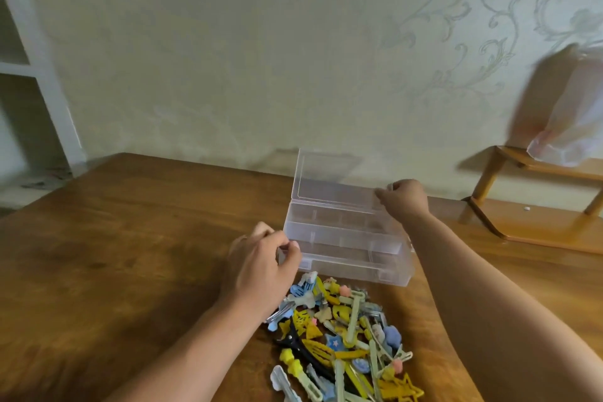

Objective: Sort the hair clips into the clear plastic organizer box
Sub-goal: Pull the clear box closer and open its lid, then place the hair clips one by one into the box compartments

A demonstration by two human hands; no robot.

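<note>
A clear plastic organizer box (355,266) stands on the wooden table, its compartments showing nothing inside. Its lid (329,176) is raised nearly upright. My right hand (404,201) pinches the lid's right corner. My left hand (261,263) grips the box's front left corner. A heap of hair clips (346,333) in yellow, blue, pale green and black lies on the table just in front of the box, between my forearms.
The wooden table (130,254) stands against a patterned wall. A small wooden rack (535,206) stands at the right with a translucent plastic bag (567,127) hanging above it. A white shelf unit (29,75) is at the far left.
</note>
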